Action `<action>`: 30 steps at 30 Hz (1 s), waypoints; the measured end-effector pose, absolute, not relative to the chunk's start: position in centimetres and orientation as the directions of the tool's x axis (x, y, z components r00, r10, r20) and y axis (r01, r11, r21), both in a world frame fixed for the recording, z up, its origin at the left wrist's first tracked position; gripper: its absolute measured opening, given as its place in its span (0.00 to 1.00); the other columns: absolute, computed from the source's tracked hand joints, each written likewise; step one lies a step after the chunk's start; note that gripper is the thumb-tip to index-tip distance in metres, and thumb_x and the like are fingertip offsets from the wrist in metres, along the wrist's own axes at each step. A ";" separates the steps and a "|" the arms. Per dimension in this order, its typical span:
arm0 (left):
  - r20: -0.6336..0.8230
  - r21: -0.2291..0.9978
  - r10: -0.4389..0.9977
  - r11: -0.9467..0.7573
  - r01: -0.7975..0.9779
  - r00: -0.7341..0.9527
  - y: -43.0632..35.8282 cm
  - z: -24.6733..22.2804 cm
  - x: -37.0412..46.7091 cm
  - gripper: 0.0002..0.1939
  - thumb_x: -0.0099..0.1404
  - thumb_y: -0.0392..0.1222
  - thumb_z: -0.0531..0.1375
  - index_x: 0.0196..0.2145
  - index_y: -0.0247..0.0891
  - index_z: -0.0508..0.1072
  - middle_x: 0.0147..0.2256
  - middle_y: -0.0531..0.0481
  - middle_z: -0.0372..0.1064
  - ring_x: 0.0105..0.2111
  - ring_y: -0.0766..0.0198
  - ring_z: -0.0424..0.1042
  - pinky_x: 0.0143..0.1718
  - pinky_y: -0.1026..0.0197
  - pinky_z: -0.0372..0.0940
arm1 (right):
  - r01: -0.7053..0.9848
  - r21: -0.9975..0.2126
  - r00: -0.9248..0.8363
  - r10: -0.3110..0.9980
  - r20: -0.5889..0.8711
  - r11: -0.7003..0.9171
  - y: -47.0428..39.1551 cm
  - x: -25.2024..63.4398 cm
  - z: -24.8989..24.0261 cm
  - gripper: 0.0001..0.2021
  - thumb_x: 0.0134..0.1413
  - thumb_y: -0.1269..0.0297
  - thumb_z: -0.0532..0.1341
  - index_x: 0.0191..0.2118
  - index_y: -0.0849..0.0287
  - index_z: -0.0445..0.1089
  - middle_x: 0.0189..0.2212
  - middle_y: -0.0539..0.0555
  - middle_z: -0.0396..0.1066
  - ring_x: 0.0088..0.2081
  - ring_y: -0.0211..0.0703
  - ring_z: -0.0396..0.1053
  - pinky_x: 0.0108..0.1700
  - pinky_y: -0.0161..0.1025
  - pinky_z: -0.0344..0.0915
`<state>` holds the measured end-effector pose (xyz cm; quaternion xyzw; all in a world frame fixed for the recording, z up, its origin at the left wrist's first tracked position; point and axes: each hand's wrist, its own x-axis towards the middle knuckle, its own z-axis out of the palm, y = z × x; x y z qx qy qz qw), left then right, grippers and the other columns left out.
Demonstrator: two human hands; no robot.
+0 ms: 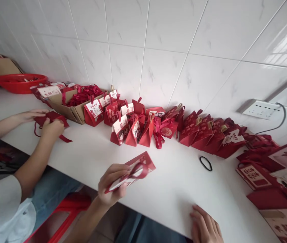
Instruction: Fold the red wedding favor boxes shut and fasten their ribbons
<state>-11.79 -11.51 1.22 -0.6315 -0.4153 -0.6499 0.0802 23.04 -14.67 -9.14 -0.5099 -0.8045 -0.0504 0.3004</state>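
Note:
My left hand (113, 184) grips a small red candy gift box (147, 162) by one side, above the white table. The box has a pale printed panel and a red ribbon loop (140, 171) on top, and it is tilted. My right hand (205, 224) lies at the table's front edge with its fingers stretched and slightly bent, holding nothing. Beyond my left hand stand finished-looking triangular red boxes (133, 132) with ribbon loops, in close rows along the wall. A black hair tie (206, 163) lies on the table beyond my right hand.
To the left, a co-worker's hands (53, 126) hold a red box with ribbon. A cardboard carton (76, 113) of red ribbons and a red basin (21, 84) stand behind them. More red boxes (285, 189) are piled at right, below a wall socket strip (260, 109).

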 end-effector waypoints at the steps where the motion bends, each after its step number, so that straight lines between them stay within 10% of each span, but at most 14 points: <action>1: 0.869 0.468 0.466 -0.660 0.588 -0.168 -11.0 0.8 -10.4 0.08 0.64 0.45 0.57 0.41 0.47 0.72 0.32 0.52 0.76 0.32 0.62 0.76 0.30 0.60 0.73 | 0.839 -0.251 -0.306 0.801 0.514 0.482 -14.6 23.2 -8.8 0.09 0.65 0.63 0.49 0.42 0.54 0.66 0.46 0.58 0.71 0.44 0.51 0.72 0.41 0.48 0.68; 7: 0.538 0.758 0.843 -0.494 0.426 0.021 -8.7 -0.8 -5.1 0.07 0.64 0.43 0.57 0.37 0.39 0.71 0.32 0.51 0.76 0.30 0.65 0.76 0.29 0.67 0.70 | 0.694 -0.597 -0.163 0.895 0.414 0.402 -12.0 22.3 -3.8 0.12 0.66 0.58 0.52 0.50 0.55 0.62 0.48 0.61 0.68 0.49 0.52 0.71 0.42 0.47 0.74; 13: 0.356 0.846 0.924 -0.383 0.371 0.141 -5.7 -0.7 -0.7 0.11 0.61 0.50 0.55 0.32 0.39 0.67 0.27 0.53 0.71 0.28 0.64 0.71 0.30 0.64 0.67 | 0.392 -0.768 -0.314 0.859 0.405 0.505 -4.7 21.5 3.2 0.20 0.59 0.57 0.58 0.55 0.56 0.58 0.51 0.63 0.69 0.52 0.52 0.70 0.55 0.55 0.67; 20: 0.279 0.861 0.937 -0.342 0.376 0.212 -2.8 0.0 2.0 0.11 0.57 0.49 0.57 0.30 0.38 0.68 0.26 0.54 0.70 0.27 0.64 0.69 0.31 0.63 0.67 | 0.343 -0.768 -0.419 0.820 0.390 0.541 -0.9 22.8 7.7 0.04 0.54 0.67 0.57 0.37 0.56 0.64 0.35 0.55 0.76 0.39 0.45 0.75 0.43 0.43 0.71; 26: 0.298 0.861 0.912 -0.383 0.333 0.281 -0.8 3.9 2.1 0.23 0.53 0.49 0.62 0.46 0.37 0.71 0.43 0.44 0.76 0.43 0.55 0.75 0.45 0.57 0.70 | 0.295 -0.745 -0.540 0.748 0.387 0.599 1.1 23.3 10.8 0.06 0.50 0.74 0.57 0.35 0.57 0.67 0.29 0.50 0.75 0.31 0.41 0.75 0.35 0.37 0.70; 30: 0.357 0.851 0.908 -0.413 0.326 0.218 1.0 8.0 3.8 0.16 0.62 0.52 0.57 0.39 0.37 0.73 0.40 0.46 0.75 0.41 0.58 0.74 0.42 0.60 0.69 | 0.256 -0.741 -0.409 0.764 0.499 0.621 2.6 22.5 11.4 0.09 0.54 0.72 0.56 0.41 0.59 0.68 0.30 0.51 0.73 0.31 0.38 0.73 0.35 0.37 0.71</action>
